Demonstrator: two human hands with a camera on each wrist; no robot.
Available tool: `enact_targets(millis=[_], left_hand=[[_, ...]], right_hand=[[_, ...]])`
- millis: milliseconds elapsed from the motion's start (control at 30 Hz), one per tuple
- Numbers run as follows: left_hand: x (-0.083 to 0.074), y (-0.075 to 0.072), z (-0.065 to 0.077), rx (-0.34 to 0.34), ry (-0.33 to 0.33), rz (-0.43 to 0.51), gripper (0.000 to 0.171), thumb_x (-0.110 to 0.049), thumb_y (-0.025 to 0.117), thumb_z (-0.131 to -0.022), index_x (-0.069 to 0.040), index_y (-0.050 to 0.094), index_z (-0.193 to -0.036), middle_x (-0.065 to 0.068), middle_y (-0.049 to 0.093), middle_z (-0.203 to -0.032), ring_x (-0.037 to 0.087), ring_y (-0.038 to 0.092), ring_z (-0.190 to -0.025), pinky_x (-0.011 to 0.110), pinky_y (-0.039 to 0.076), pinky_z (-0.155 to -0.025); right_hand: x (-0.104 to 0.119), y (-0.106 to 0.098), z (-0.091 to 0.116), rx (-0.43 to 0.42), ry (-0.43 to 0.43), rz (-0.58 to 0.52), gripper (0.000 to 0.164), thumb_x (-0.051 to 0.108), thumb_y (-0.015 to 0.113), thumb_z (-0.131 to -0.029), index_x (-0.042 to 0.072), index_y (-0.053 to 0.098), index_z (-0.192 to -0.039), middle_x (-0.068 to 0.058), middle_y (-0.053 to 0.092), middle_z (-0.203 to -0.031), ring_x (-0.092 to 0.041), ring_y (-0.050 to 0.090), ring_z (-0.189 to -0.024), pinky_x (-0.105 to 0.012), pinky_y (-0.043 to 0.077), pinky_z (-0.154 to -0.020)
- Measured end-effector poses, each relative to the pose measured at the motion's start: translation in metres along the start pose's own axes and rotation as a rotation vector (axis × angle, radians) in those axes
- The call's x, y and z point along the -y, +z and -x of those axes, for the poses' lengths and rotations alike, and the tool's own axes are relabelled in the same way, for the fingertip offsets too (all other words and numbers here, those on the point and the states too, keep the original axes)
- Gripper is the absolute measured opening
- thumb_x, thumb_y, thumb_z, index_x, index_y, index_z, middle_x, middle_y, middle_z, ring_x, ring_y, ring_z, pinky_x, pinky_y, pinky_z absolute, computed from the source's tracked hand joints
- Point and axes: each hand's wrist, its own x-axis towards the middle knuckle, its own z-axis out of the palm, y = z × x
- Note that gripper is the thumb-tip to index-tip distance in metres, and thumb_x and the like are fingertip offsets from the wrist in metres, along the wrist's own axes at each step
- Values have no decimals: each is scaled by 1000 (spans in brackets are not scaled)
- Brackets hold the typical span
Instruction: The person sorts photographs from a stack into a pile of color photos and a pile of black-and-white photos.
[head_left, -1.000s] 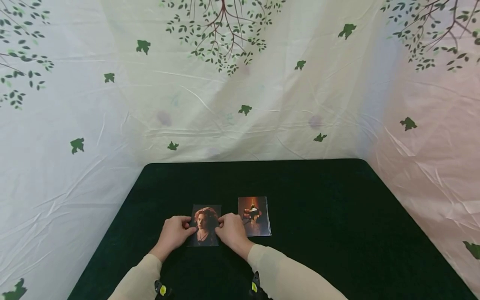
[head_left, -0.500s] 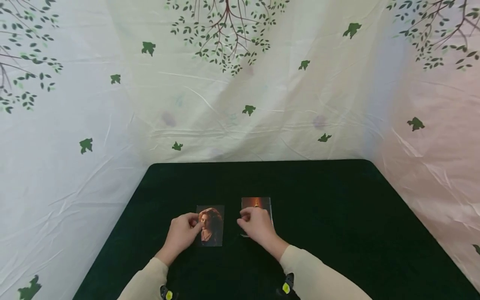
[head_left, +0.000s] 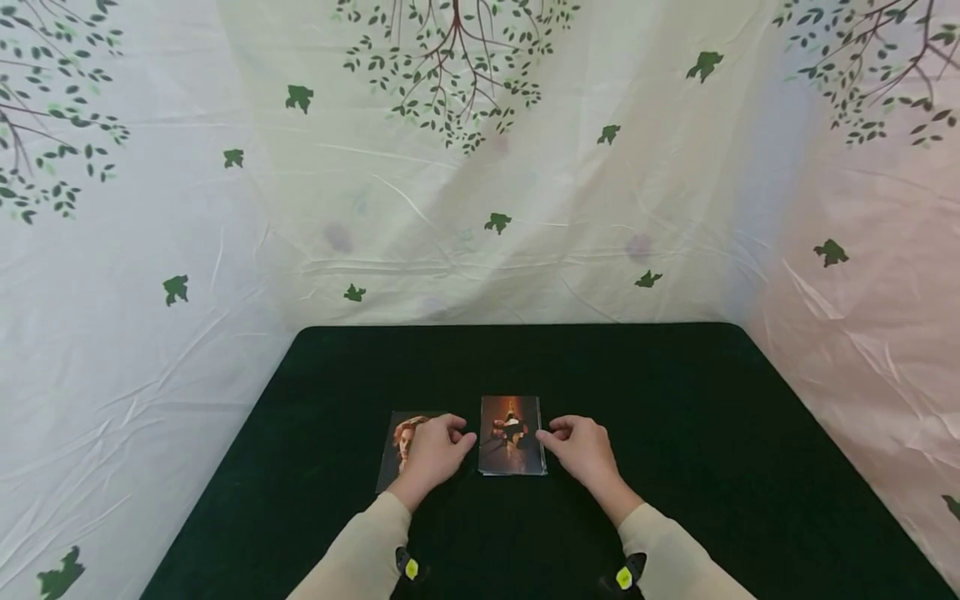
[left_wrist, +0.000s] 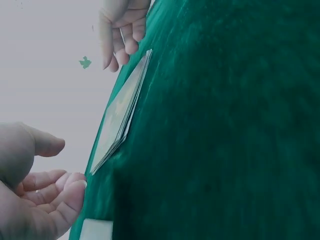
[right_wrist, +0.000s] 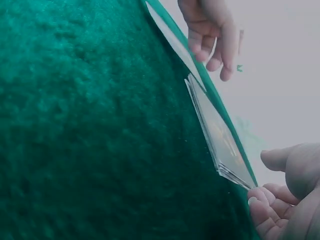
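A stack of photo cards [head_left: 512, 446] lies on the dark green cloth, its top card showing a small figure against a warm glow. Left of it lies a single portrait card [head_left: 396, 450], partly covered by my left hand [head_left: 435, 452]. That hand's fingertips are just short of the stack's left edge, holding nothing. On the other side, my right hand [head_left: 587, 454] has its fingertips at the stack's right edge. In the right wrist view its thumb stands apart from the fingers, which appear to touch the near corner of the stack [right_wrist: 220, 132]. Several card edges show, slightly uneven.
The green-covered table [head_left: 675, 392] extends around the cards on all sides. Behind and beside it hangs a pale curtain [head_left: 420, 208] printed with branches and green leaf-like shapes. Both wrists carry dark straps [head_left: 632, 571] with yellow marks.
The portrait card has been let go and stays on the cloth. My right hand has crossed over the stack to its right side, and my left hand has moved right to its left side.
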Motion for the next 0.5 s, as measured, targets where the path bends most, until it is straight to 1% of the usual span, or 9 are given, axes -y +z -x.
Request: enact_targets(millis=[100, 233, 367, 500], left_hand=[[-4, 11, -5, -18, -20, -14, 29, -21, 68, -90, -1, 66, -111, 1, 62, -81, 11, 54, -65, 29, 46, -59], [-9, 20, -8, -27, -64, -8, 29, -21, 69, -89, -2, 66, -110, 3, 61, -83, 13, 53, -67, 30, 45, -60], [-12, 25, -6, -39, -66, 4, 29, -19, 71, -87, -1, 66, -109, 5, 61, -84, 14, 53, -70, 33, 45, -61], [-11, 29, -3, -46, -68, -3, 30, -19, 72, -86, -2, 67, -110, 5, 62, -86, 14, 53, -71, 33, 45, -63]], right_hand=[[-3, 3, 1, -16, -3, 5, 36, 33, 74, -84, 6, 69, -107, -2, 66, -84, -12, 58, -68, -30, 47, -59], [-6, 8, 1, -41, 8, 24, 36, 33, 76, -83, 5, 69, -105, -2, 65, -84, -13, 56, -68, -29, 46, -59], [-6, 12, 0, -40, 15, 28, 38, 33, 77, -81, 5, 68, -105, -3, 63, -84, -13, 55, -68, -29, 45, -58], [-5, 15, -1, -26, 7, 25, 40, 34, 77, -81, 5, 67, -105, -3, 63, -84, -14, 56, -68, -29, 45, -58]])
